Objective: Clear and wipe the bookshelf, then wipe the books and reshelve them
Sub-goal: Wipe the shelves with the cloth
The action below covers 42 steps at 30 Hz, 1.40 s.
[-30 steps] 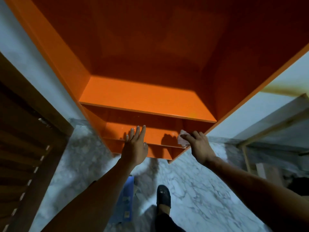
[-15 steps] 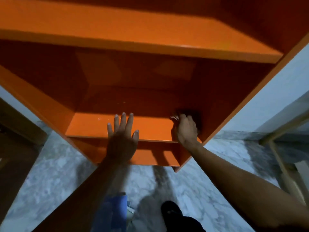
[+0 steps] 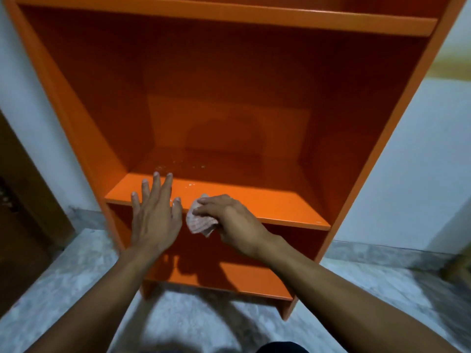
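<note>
An orange bookshelf [image 3: 280, 207] fills the view, its shelves bare of books. My right hand [image 3: 229, 220] grips a small pinkish checked cloth [image 3: 200, 221] and presses it on the front edge of the middle shelf, left of centre. My left hand [image 3: 155, 212] lies flat with fingers spread on the same shelf edge, just left of the cloth. A few pale specks [image 3: 178, 164] lie on the shelf board further back. No books are in view.
A lower shelf [image 3: 254, 281] sits beneath my hands. The floor [image 3: 63, 284] is grey-white marble. White walls [image 3: 413, 154] flank the bookshelf. A dark wooden door [image 3: 23, 205] stands at the left edge.
The view has dropped and levelled on the middle shelf. My right hand with the cloth has slid from the shelf's right back corner leftward to the front edge, close to my left hand.
</note>
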### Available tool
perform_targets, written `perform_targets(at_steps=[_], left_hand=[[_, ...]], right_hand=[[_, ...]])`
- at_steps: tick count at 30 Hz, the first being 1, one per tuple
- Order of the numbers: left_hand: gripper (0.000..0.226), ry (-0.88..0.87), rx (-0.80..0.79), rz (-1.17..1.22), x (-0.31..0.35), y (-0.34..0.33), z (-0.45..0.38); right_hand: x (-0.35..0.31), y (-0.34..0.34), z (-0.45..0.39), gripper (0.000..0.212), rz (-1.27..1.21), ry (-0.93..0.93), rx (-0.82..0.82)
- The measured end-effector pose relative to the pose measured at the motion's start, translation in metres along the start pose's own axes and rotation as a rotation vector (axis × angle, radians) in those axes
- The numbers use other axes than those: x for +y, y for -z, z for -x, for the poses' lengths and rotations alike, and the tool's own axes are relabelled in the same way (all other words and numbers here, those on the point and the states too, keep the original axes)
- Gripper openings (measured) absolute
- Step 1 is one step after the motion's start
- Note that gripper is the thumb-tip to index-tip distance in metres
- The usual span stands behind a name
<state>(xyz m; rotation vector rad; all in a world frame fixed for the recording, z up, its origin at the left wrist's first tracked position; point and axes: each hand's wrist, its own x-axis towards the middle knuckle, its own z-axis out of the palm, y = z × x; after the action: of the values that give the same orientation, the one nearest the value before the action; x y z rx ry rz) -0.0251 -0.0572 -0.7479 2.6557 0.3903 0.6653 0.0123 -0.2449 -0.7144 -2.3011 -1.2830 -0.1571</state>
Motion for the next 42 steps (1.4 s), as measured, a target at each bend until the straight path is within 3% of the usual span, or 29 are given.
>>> perform_targets(at_steps=[4,7,11,15,23,25,28,30,32,34,37,42], left_hand=[[0.06,0.067,-0.054,-0.014,-0.007,0.006,0.011],[0.059,0.062,-0.109,-0.118,-0.011,0.006,0.014],[0.061,0.088,-0.157,-0.143,-0.006,0.007,0.013],[0.063,0.102,-0.204,-0.171,-0.005,0.013,0.012],[0.066,0.143,-0.251,-0.223,-0.008,0.015,0.008],[0.067,0.149,-0.247,-0.217,-0.009,0.014,0.008],[0.067,0.136,-0.224,-0.204,-0.011,0.013,0.009],[0.066,0.131,-0.207,-0.187,-0.012,0.011,0.009],[0.066,0.124,-0.196,-0.183,-0.012,0.01,0.011],[0.066,0.123,-0.189,-0.182,-0.013,0.009,0.011],[0.066,0.112,-0.188,-0.172,-0.016,0.008,0.011],[0.067,0.098,-0.189,-0.175,-0.019,0.007,0.012]], right_hand=[[0.005,0.024,0.025,0.063,-0.087,-0.099,0.254],[0.027,0.048,0.055,0.062,0.098,-0.271,0.454],[0.059,0.049,0.08,0.052,0.313,-0.563,0.342],[0.053,0.032,0.081,0.056,0.309,-0.502,0.308],[-0.005,0.004,0.047,0.05,-0.113,-0.085,0.161],[-0.011,0.012,0.04,0.058,-0.234,-0.083,0.203],[-0.005,0.038,0.026,0.056,-0.248,-0.118,0.437],[0.017,0.059,0.014,0.042,-0.112,-0.31,0.512],[0.043,0.078,0.009,0.029,0.096,-0.622,0.413],[0.069,0.087,0.008,0.022,0.138,-0.834,0.201],[0.092,0.083,-0.001,0.03,0.098,-0.96,-0.067],[0.093,0.065,-0.029,0.048,0.103,-0.986,-0.228]])
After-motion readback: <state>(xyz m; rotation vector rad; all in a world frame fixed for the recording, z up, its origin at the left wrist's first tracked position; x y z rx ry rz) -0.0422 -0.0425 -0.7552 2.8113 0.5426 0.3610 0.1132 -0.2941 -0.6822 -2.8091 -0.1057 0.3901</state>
